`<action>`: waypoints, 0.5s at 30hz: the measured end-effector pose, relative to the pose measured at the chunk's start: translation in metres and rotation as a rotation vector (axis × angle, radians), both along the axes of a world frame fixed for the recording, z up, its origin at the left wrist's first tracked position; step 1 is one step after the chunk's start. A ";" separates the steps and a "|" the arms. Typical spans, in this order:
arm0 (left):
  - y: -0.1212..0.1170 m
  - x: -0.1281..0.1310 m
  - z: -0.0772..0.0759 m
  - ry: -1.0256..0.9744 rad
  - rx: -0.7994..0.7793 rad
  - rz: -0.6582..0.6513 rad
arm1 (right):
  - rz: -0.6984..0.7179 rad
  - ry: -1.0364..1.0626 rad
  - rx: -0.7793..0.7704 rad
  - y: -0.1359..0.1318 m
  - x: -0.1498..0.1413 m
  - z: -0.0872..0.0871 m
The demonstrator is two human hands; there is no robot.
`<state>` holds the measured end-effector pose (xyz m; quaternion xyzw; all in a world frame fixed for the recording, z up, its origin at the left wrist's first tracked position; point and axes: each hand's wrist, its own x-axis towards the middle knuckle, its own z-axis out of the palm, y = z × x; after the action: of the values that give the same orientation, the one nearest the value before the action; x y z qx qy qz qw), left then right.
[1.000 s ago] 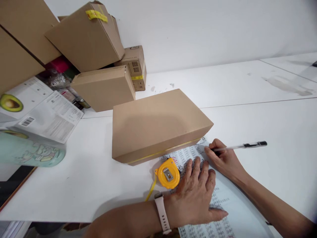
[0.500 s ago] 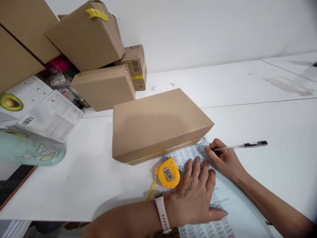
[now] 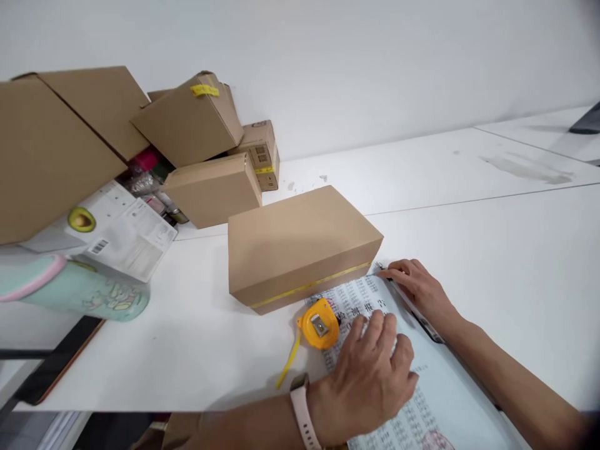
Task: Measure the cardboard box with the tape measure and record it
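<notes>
My right hand (image 3: 420, 292) is at the far edge of the printed paper (image 3: 450, 387), fingertips together around one end of a clear pen (image 3: 424, 325) with a black cap. The pen slants down along the sheet beside the palm. My left hand (image 3: 375, 375), wearing a watch with a pale pink band (image 3: 304, 415), is over the printed text, fingers bent and slightly apart, holding nothing. Close to its fingertips is an orange tape measure (image 3: 319, 324) with a short piece of yellow tape out. A closed cardboard box (image 3: 300, 244) stands just beyond the paper's top edge.
Several cardboard boxes (image 3: 187, 125) are piled at the back left against the wall. White printed cartons (image 3: 131, 237) lie before them. A mint-green bottle (image 3: 112, 297) with a pink rim is at the left, near a dark flat object (image 3: 60, 362) on the white table (image 3: 201, 362).
The pen has swung from pointing right to lying slanted along the paper. My right hand has flattened around it. My left fingers have curled, and the view has shifted.
</notes>
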<state>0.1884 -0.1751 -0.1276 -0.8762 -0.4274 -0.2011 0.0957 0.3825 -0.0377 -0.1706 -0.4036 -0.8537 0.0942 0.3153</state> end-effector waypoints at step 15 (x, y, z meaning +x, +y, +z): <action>-0.026 -0.060 -0.008 -0.649 -0.452 0.498 | -0.153 0.407 -0.128 -0.052 -0.017 0.052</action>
<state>0.1285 -0.2011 -0.1357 -0.6376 -0.6656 -0.3375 -0.1912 0.3655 -0.0895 -0.1181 -0.4591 -0.7316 0.2036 0.4609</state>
